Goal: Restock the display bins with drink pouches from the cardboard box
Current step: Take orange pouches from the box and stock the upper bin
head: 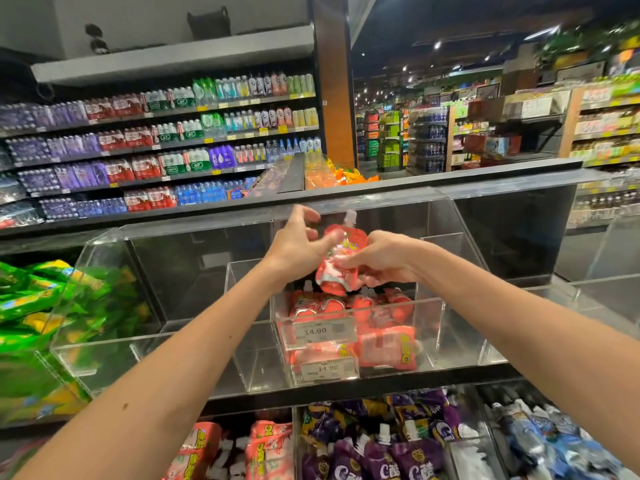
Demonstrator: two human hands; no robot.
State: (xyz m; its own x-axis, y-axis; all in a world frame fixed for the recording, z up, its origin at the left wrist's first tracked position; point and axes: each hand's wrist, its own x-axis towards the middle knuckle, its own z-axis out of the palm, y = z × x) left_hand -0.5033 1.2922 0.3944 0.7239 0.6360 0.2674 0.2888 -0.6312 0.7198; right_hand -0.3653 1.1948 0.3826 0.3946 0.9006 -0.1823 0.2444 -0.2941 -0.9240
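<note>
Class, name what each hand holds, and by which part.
The right hand pinches the red pouch at its lower half; the left hand only touches its side.

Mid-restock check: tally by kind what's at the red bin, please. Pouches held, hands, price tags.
red pouch, held: 1
hands: 2, the left hand and the right hand
14.90 price tags: 2, the upper tag and the lower tag
Total: 5
</note>
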